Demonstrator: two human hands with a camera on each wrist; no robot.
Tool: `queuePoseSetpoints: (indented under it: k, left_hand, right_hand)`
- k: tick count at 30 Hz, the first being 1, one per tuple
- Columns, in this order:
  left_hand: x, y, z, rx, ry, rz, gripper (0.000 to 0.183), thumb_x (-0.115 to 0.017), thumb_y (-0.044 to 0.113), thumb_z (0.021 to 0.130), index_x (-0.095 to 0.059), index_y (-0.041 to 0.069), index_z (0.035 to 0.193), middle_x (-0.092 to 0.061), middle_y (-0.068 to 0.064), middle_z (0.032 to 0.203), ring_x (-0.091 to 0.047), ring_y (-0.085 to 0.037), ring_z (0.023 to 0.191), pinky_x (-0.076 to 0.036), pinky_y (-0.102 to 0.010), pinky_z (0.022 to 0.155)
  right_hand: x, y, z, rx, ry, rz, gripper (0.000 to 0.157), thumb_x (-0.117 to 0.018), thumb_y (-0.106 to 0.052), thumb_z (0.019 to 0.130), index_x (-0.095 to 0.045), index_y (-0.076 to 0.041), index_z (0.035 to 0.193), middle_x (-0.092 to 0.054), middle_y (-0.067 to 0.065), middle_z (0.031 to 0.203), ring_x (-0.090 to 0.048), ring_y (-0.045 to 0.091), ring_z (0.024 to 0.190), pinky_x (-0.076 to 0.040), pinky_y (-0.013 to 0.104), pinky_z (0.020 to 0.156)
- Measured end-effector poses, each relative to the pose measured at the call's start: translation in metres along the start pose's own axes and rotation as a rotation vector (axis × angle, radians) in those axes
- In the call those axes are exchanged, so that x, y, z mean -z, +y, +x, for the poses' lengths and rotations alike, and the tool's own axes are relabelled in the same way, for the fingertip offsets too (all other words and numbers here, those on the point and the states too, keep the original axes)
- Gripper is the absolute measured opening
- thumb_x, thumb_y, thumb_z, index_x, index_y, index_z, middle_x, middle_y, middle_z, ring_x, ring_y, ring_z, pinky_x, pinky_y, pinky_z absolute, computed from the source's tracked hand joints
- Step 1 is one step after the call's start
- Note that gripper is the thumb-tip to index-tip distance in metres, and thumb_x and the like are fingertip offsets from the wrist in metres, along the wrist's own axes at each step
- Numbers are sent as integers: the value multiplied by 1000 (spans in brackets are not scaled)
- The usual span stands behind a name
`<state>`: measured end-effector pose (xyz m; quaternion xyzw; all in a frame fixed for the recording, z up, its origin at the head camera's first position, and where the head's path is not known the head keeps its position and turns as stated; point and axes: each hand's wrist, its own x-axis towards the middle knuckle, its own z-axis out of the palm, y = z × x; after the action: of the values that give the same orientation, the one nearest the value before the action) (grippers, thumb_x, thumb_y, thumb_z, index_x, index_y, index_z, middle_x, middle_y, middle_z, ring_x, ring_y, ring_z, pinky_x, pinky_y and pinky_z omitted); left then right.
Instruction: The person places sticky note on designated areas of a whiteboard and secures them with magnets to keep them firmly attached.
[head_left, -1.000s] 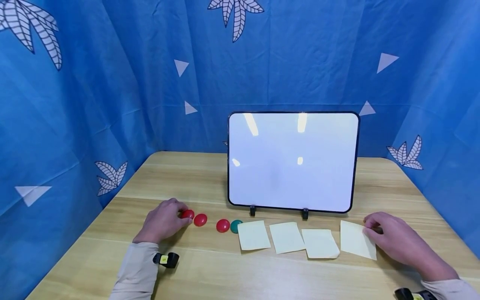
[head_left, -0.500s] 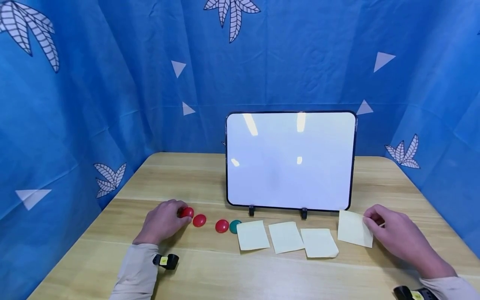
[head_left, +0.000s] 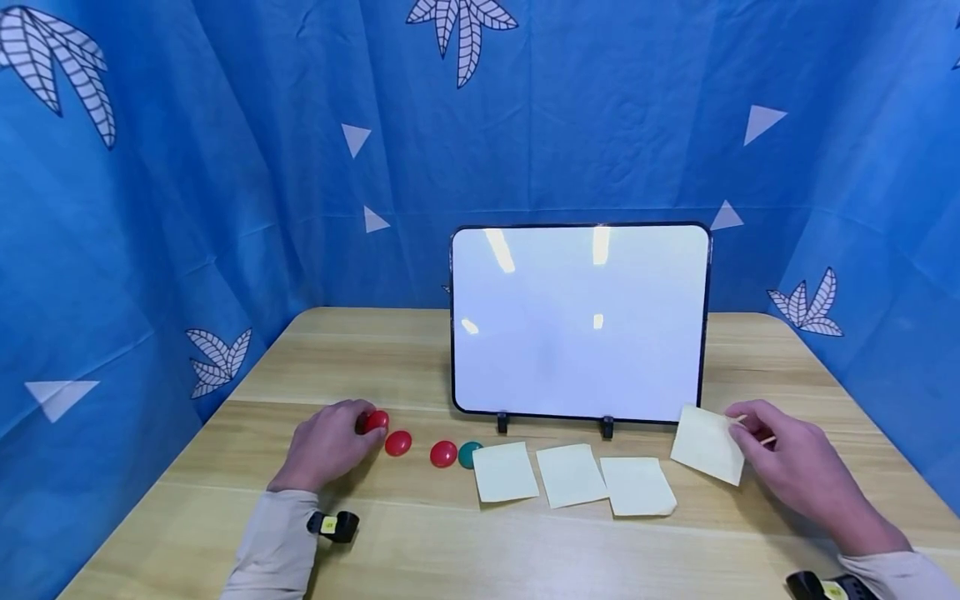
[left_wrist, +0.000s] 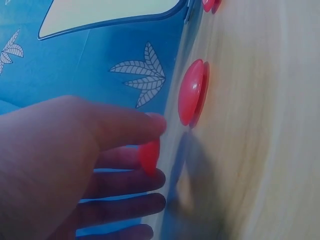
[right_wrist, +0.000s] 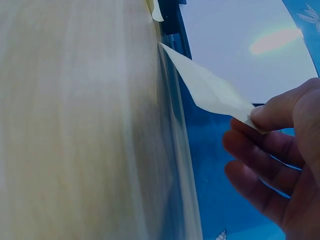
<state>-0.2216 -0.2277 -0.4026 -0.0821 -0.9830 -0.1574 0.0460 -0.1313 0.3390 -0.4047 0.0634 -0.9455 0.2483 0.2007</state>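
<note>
Between thumb and fingers, my left hand (head_left: 326, 447) pinches a red round magnet (left_wrist: 149, 158), held just off the tabletop. A second red magnet (head_left: 398, 442) lies close beside it on the wood. Farther right are another red magnet (head_left: 443, 453) and a green one (head_left: 468, 455). My right hand (head_left: 798, 471) pinches a pale yellow sticky note (right_wrist: 210, 90) by its edge; the note tilts, its far end toward the whiteboard (head_left: 581, 321). Three more notes lie in a row, the left one (head_left: 506, 472), the middle one (head_left: 572, 476) and the right one (head_left: 637, 487).
The black-framed whiteboard stands upright on small black feet (head_left: 607, 427) toward the back of the wooden table (head_left: 525, 554). Blue patterned cloth (head_left: 262, 150) hangs behind and at both sides.
My right hand has lifted the sticky note off the table and shifted it slightly away from me. The left hand has raised its magnet a little. The other notes and magnets stay put.
</note>
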Motion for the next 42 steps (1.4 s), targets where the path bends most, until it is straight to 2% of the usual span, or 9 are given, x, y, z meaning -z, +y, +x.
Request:
queuePoseSetpoints:
  k: [4,8,13,23,32,42]
  left_hand:
    - [-1,1,0,-6,18,-9,44,-80,33,86,-69,8,120,-68,-7,103,-59,-23,84,-54,-44,74]
    - [-2,2,0,-18,37,-12,41,-80,34,85,-70,9,117,-68,-5,99,-59,-21,82,-54,-42,73]
    - [-3,5,1,-36,59,-20,39,-81,34,84,-70,11,114,-69,-2,95,-60,-19,79,-54,-40,71]
    - [-5,11,2,-43,98,-33,41,-82,34,82,-67,11,113,-68,-2,92,-60,-18,77,-54,-37,68]
    - [-6,17,2,-61,127,-38,35,-79,36,83,-66,13,105,-69,1,88,-63,-16,78,-52,-36,68]
    - [-7,21,3,-48,126,-44,38,-81,38,81,-64,14,105,-66,2,85,-59,-15,73,-51,-33,65]
  right_hand:
    - [0,0,0,51,60,4,19,-71,0,89,-71,-13,103,-67,1,87,-54,2,70,-46,17,60]
    - [0,0,0,76,77,7,18,-73,2,87,-73,-12,98,-69,4,88,-54,1,70,-46,14,60]
    - [-2,0,1,69,79,4,14,-72,0,89,-74,-7,102,-71,5,90,-55,0,73,-47,15,60]
    - [-2,-1,0,49,79,-5,19,-73,-4,89,-74,-4,108,-70,5,90,-54,0,72,-48,17,59]
    - [-2,-1,0,132,160,8,28,-75,2,81,-73,-3,109,-60,-4,79,-53,-2,67,-45,7,60]
    - [-4,-1,-1,142,212,14,32,-77,4,78,-73,-3,109,-59,-3,78,-51,-2,66,-42,6,61]
